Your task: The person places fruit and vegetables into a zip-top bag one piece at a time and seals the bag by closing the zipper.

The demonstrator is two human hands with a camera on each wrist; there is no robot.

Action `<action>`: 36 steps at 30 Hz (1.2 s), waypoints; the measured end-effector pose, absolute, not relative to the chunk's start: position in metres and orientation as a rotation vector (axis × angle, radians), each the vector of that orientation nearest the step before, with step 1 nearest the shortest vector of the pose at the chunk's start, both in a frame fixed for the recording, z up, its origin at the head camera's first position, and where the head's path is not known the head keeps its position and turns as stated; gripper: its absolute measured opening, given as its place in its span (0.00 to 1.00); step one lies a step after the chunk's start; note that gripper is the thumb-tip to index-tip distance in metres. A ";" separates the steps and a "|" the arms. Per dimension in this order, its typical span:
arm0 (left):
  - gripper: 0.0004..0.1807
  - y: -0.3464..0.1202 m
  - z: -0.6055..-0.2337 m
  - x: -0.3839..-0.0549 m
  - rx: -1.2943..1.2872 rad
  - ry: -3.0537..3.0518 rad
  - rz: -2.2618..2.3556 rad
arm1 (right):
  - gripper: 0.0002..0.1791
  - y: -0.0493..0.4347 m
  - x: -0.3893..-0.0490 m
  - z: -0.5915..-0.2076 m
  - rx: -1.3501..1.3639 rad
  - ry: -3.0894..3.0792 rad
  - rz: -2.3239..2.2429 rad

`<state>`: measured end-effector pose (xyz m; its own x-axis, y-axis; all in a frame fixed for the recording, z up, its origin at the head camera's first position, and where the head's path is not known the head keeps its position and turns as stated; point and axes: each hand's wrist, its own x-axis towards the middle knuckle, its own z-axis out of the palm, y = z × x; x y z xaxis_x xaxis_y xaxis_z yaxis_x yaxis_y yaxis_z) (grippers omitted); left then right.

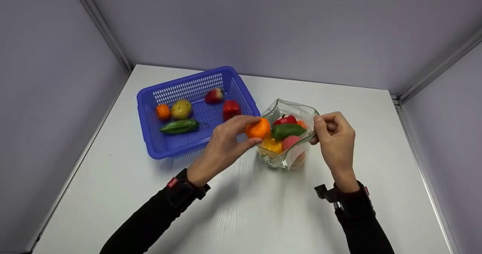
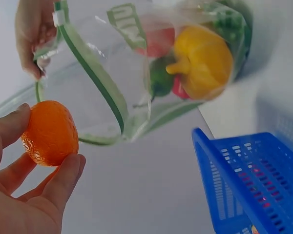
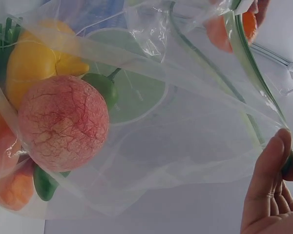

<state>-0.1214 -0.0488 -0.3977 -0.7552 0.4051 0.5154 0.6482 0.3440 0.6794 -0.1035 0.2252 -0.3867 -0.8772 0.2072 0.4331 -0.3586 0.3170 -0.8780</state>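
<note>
My left hand (image 1: 222,143) pinches an orange mandarin (image 1: 258,129) between thumb and fingertips at the left side of the bag's mouth. The clear zip bag (image 1: 293,156) has a green-edged opening and stands on the table. Its right rim is pinched by my right hand (image 1: 335,141) between thumb and fingers. Inside the bag lie a green pepper (image 1: 288,132), a red pepper (image 1: 286,120), a yellow pepper (image 2: 203,61) and a pinkish round fruit (image 3: 63,122), among other pieces. In the left wrist view the mandarin (image 2: 50,133) is outside the bag's mouth.
Left of the bag stands a blue plastic basket (image 1: 180,150). It holds a small orange fruit (image 1: 163,112), a yellowish fruit (image 1: 182,109), a long green pepper (image 1: 180,126), a red-and-cream fruit (image 1: 214,95) and a red pepper (image 1: 231,109). Grey panels border the white table (image 1: 241,224).
</note>
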 end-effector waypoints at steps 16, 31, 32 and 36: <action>0.26 -0.003 -0.399 -0.126 -1.038 -2.435 -1.425 | 0.09 0.225 -0.101 -0.385 0.117 -2.110 1.603; 0.25 0.013 -0.404 -0.134 -0.981 -2.646 -1.223 | 0.08 0.226 -0.100 -0.387 0.128 -2.109 1.597; 0.25 0.013 -0.405 -0.135 -0.976 -2.657 -1.210 | 0.08 0.226 -0.100 -0.387 0.129 -2.108 1.598; 0.24 0.012 -0.408 -0.138 -0.988 -2.710 -1.075 | 0.09 0.225 -0.100 -0.386 0.126 -2.109 1.601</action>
<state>-0.1380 0.0124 -0.4079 -0.7924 0.5424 0.2792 0.5863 0.5505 0.5943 -0.1004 0.2254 -0.3865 -0.8779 0.2132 0.4288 -0.3557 0.3092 -0.8820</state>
